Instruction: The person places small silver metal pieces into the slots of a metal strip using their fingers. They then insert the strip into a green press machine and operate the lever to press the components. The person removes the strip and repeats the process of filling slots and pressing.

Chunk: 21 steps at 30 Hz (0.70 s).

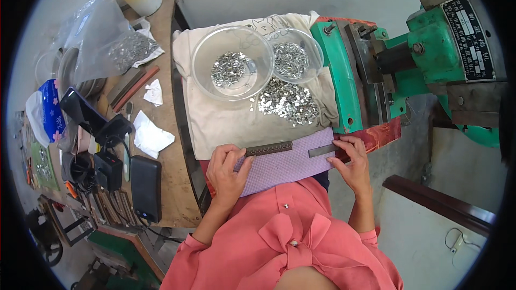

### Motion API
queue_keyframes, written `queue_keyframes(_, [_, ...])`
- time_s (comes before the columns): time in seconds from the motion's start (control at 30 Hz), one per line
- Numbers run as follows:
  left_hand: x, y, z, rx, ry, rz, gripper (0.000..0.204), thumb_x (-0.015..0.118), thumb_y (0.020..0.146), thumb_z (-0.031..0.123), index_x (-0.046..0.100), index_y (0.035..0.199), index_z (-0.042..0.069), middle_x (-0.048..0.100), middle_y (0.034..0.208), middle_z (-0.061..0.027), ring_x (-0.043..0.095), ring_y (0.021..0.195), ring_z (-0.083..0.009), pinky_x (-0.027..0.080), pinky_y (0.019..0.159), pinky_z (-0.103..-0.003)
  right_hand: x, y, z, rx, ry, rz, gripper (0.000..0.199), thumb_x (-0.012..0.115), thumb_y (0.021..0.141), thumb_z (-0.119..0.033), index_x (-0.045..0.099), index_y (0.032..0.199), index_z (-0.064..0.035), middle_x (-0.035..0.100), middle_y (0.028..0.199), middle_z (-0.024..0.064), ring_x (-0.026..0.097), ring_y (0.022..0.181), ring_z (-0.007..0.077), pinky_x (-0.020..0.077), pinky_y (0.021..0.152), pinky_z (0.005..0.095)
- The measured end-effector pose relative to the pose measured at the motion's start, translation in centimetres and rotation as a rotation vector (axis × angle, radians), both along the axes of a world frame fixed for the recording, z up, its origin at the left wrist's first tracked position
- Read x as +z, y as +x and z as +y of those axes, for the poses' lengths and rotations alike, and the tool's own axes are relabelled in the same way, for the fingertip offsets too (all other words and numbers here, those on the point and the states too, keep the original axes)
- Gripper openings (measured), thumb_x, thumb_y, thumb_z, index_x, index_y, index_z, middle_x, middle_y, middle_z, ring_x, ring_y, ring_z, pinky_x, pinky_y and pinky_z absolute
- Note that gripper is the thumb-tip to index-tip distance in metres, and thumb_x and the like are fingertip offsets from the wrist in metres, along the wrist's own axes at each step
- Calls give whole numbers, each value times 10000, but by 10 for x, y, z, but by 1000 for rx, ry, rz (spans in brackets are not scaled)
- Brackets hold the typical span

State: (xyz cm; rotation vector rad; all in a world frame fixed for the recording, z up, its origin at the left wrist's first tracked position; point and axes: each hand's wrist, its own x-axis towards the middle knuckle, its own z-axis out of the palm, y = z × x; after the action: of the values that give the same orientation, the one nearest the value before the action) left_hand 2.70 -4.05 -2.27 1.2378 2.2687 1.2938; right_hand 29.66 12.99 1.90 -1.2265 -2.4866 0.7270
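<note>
My left hand point(228, 171) pinches the left end of a dark notched metal bar point(270, 149) with a row of small slots. Over the right side of a purple woven mat point(274, 170), my right hand point(350, 161) grips the end of a short flat dark metal strip point(321, 151) between thumb and fingers. The two metal pieces are apart, with the mat beneath them. Beyond the mat lies a loose pile of small shiny metal pieces point(288, 103) on a beige cloth point(215, 123). What the fingers cover of each piece is hidden.
A large clear bowl point(199, 83) and a smaller clear bowl point(318, 59) hold more metal pieces. The green press point(438, 48) stands at the right. On the wooden table point(180, 198) at the left are a black power bank point(145, 188), a phone point(81, 110) and crumpled paper point(152, 134).
</note>
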Motion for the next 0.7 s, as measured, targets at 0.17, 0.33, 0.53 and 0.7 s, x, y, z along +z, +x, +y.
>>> queue_keyframes(0.17, [0, 1, 1, 8, -17, -2, 284, 857, 698, 42, 693, 930, 23, 638, 940, -96, 628, 843, -266, 501, 714, -360, 6, -5, 1, 2, 14, -44, 469, 869, 703, -167, 726, 1139, -69, 632, 1178, 117, 581, 1046, 319, 481, 885, 417])
queue_keyframes(0.33, [-2, 0, 0, -3, -9, 7, 281, 856, 696, 37, 694, 925, 28, 641, 942, -96, 631, 843, -266, 502, 714, -359, 2, -8, 5, 20, 3, -31, 463, 866, 704, -154, 730, 1139, -70, 648, 1147, 109, 583, 1034, 308, 498, 859, 401])
queue_keyframes(0.53, [-2, 0, 0, 3, -9, 5, 289, 858, 693, 40, 700, 935, 32, 642, 944, -96, 631, 845, -264, 502, 715, -359, 2, -6, 7, 35, -5, -21, 422, 868, 705, -135, 748, 1104, -74, 654, 1128, 94, 587, 1027, 295, 522, 822, 385])
queue_keyframes(0.7, [-2, 0, 0, 5, -10, -1, 294, 858, 700, 40, 704, 950, 28, 641, 953, -98, 634, 855, -259, 504, 721, -354, 2, -6, 7, 28, -14, 3, 382, 869, 706, -126, 763, 1069, -77, 662, 1095, 84, 593, 1010, 285, 529, 789, 374])
